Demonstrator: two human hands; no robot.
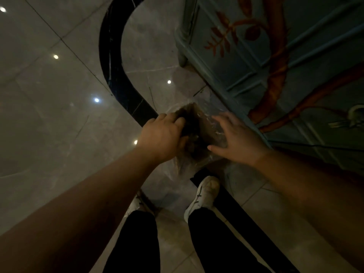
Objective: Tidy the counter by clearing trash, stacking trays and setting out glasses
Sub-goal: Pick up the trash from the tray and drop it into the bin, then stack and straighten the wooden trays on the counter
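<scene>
Trash bag (199, 133) — clear, crinkled plastic holding dark brown scraps — held open.

Both arms stretched fwd & down; left hand (160, 135) curled closed, right hand (235, 137) fingers spread wide.

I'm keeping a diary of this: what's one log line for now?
step: clearing trash | left hand: gripping clear bag | right hand: spread open on bag | place: floor beside blue cabinet

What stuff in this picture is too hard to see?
Head view only:
- Inside the clear plastic bag: a dark blurry mass, dim light, half behind the left hand.
- Left fingertips: tucked into the bag.
- Right hand: touching the bag or not, unclear.
- Left shoe: behind the leg.
</scene>
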